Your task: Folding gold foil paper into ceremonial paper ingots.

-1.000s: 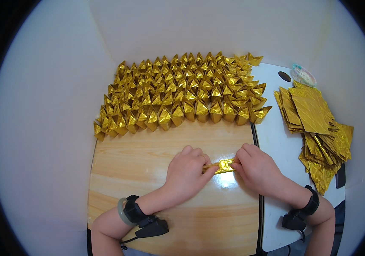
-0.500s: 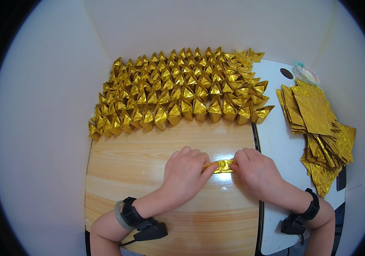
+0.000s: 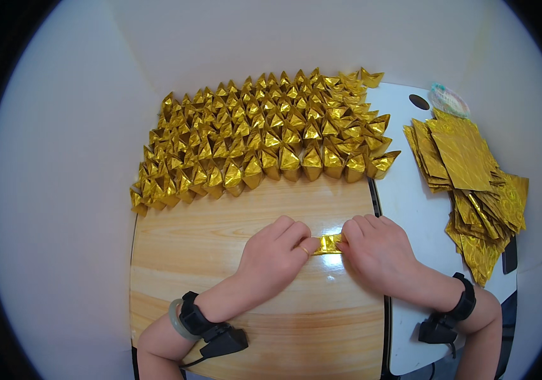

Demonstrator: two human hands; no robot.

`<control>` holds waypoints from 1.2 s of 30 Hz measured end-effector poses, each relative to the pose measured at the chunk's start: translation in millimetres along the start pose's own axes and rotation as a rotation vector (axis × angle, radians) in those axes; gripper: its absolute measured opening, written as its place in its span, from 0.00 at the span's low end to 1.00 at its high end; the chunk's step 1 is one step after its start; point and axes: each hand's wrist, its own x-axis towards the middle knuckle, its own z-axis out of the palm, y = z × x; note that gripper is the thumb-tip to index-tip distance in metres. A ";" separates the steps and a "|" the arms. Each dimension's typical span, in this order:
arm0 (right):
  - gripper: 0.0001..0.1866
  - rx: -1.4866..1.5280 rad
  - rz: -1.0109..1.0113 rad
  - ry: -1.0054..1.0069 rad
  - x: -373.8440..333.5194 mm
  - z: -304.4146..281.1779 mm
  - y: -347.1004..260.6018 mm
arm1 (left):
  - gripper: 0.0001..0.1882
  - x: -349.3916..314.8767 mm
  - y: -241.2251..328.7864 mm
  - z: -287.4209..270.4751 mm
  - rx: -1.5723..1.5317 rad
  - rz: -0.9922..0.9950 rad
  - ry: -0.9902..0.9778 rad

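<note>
A narrow folded strip of shiny gold foil paper stretches between my two hands, low over the wood-grain board. Its left end is pinched by my left hand, whose fingers are curled in. My right hand grips the other end, thumb and fingers closed on it. Both ends of the strip are hidden by the fingers. Beyond my hands stand close rows of folded gold paper ingots, their pointed tips up.
A loose pile of flat gold foil sheets lies on the white table at the right. Behind it sit a clear plastic item and a dark oval hole. The wood-grain board lies under my hands. Pale walls enclose the space.
The left fingers have shifted along the strip and now cover more of its left end. Both hands still hold it. The whole view has shifted slightly.
</note>
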 end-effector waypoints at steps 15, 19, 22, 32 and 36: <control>0.06 0.007 -0.015 0.047 1.0 4.8 4.0 | 0.12 -8.3 15.3 -0.3 0.156 0.252 -0.076; 0.08 -0.010 -0.030 0.034 0.8 4.0 4.5 | 0.12 -8.7 15.6 2.1 0.092 0.152 -0.086; 0.07 -0.027 -0.032 0.032 0.5 3.8 3.8 | 0.13 -8.9 16.3 0.3 0.046 0.107 -0.113; 0.15 0.071 -0.004 -0.005 1.6 4.9 11.8 | 0.14 -9.0 18.5 -7.0 -0.060 0.038 -0.194; 0.19 0.044 0.003 -0.027 1.3 3.7 9.1 | 0.15 -10.5 17.9 -6.1 -0.081 0.019 -0.197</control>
